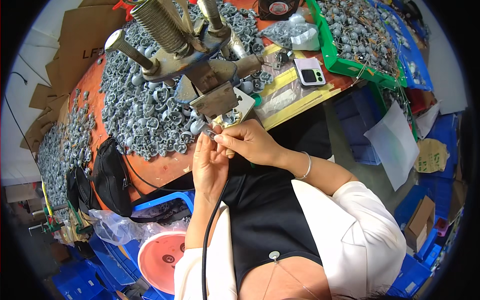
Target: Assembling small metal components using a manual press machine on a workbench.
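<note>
Both hands meet just under the head of a bench press, beside a big heap of grey plastic parts. Between my fingertips sits a small grey plastic part with a rounded end. My left hand is raised palm inward, its fingers closed on this part from below. From the right, my right hand pinches at the same part with thumb and forefinger. Something small and shiny shows at that pinch, too small to name. The fingers partly hide the part, and a pale block stands just behind them.
Right of the press lie a phone, keys and a plastic bag of parts. A green crate of round grey pieces stands beyond. Left are a black pouch and a pink basin. A black cable runs past my left arm.
</note>
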Action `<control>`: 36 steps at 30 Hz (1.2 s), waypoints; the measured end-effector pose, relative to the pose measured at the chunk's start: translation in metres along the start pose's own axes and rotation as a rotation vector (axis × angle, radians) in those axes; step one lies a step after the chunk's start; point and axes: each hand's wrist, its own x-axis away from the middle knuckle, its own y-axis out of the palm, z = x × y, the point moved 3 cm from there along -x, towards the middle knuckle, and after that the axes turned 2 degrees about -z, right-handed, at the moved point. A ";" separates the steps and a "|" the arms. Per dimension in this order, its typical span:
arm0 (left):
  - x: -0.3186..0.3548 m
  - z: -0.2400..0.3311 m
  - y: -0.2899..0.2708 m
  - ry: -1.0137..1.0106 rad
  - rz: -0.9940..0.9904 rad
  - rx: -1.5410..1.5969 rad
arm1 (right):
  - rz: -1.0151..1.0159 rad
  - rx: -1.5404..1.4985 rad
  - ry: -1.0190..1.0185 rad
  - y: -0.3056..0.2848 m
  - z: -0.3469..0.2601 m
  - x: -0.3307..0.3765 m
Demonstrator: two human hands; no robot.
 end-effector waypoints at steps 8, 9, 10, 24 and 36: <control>0.005 0.023 0.022 0.377 0.107 -0.636 | 0.063 0.714 -0.341 -0.013 -0.010 0.009; 0.005 0.029 0.018 0.404 0.064 -0.634 | 0.062 0.791 -0.351 -0.012 -0.010 0.010; 0.002 0.032 0.018 0.495 0.046 -0.803 | 0.061 0.790 -0.351 -0.013 -0.011 0.010; 0.005 0.052 0.023 0.984 0.429 -1.298 | 0.117 -0.065 0.185 -0.060 0.010 0.005; -0.015 0.013 0.022 0.414 0.119 -1.587 | 0.039 0.073 0.082 -0.038 0.022 0.000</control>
